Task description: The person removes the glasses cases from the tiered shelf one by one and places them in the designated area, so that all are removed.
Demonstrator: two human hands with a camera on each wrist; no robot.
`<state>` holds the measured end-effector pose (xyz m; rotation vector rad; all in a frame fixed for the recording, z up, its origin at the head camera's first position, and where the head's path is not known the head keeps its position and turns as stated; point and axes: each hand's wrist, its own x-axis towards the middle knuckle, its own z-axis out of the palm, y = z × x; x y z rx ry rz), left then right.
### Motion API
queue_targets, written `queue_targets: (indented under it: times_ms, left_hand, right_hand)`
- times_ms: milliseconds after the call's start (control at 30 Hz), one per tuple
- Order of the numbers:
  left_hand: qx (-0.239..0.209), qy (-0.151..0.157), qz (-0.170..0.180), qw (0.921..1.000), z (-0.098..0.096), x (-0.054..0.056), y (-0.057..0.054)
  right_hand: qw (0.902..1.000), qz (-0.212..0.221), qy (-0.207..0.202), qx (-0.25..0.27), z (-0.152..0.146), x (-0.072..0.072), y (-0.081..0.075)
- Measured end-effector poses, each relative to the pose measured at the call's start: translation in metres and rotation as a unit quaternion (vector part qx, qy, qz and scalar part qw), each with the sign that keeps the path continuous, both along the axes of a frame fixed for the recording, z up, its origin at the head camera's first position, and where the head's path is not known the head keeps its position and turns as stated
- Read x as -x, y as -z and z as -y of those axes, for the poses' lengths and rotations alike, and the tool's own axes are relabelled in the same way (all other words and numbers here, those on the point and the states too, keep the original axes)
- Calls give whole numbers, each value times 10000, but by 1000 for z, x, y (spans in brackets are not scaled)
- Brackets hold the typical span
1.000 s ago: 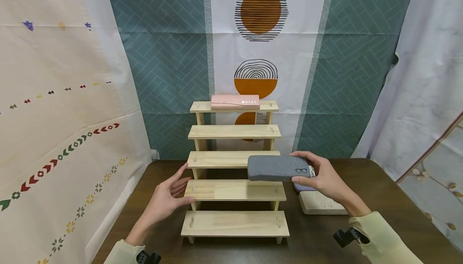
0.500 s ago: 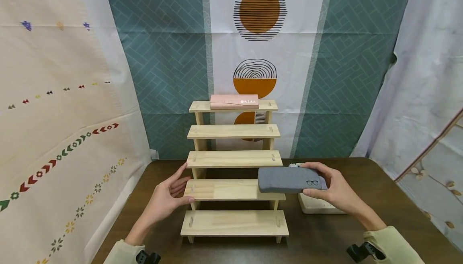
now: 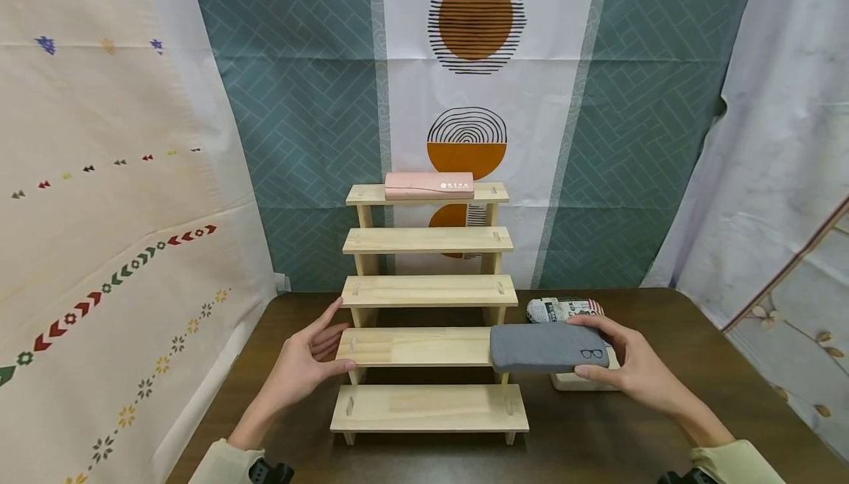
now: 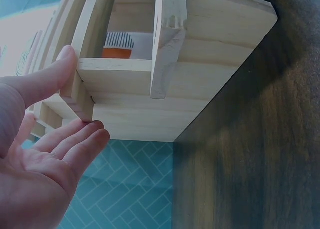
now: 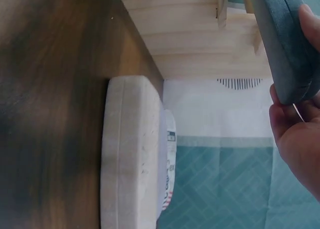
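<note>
- The grey glasses case (image 3: 550, 348) and the right hand (image 3: 630, 366) are sitting lower and further right than a second ago, while the left hand (image 3: 308, 359) is keeping its place.
- The right hand is grasping the case's right end between thumb and fingers, probably leaving the longer part free, extending leftward from it; whether it is touching the shelf cannot be told.
- The left hand's thumb and fingers are gripping a shelf end of the stepped wooden stand (image 3: 431, 291), likely steadying it.
- Beyond and below the right hand, newspaper-print (image 3: 550, 309), lavender (image 5: 163, 164) and cream cases (image 5: 125, 154) are lying stacked on the counter (image 3: 597, 432), perhaps for easy reach.
</note>
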<state>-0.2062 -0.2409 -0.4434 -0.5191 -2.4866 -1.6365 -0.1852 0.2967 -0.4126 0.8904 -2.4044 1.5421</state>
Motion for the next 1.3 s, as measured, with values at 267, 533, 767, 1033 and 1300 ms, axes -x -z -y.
queue_targets:
  times_ms: [267, 533, 767, 1033, 1300]
  left_hand:
    - [-10, -23, 5, 10000, 0, 1, 0]
    - [6, 1, 1, 10000, 0, 0, -1]
    - [35, 27, -7, 10000, 0, 0, -1]
    - [95, 41, -43, 9999, 1, 0, 0]
    - [68, 33, -44, 10000, 1, 0, -1]
  right_hand:
    - [9999, -29, 97, -39, -8, -7, 6]
    - [9998, 30, 141, -129, -20, -14, 13]
    - [9996, 180, 182, -105, -33, -19, 15]
    - [9994, 216, 243, -115, -51, -24, 23]
    - [9974, 495, 466, -256, -75, -31, 34]
